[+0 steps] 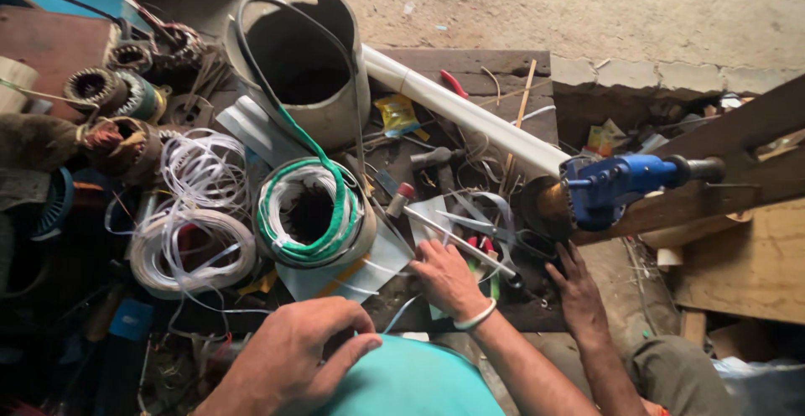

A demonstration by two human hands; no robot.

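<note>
Found left hand (289,366) loosely curled, seemingly empty, at the workboard's (470,59) near edge; saw green-wound stator (310,210) straight beyond, bore upward; right hand out of view; co-worker's hand (449,278) nearer.

A grey-white insulating sheet (369,267) is lying flat on the dark, cluttered workbench, its near edge running under the fingertips of the middle hand. A stator ring (312,213), wound with white and green wire, is sitting upright on the sheet's far left part, its hollow core facing up. Just right of it, a long screwdriver (449,236) with a reddish tip is resting diagonally across scissors.
</note>
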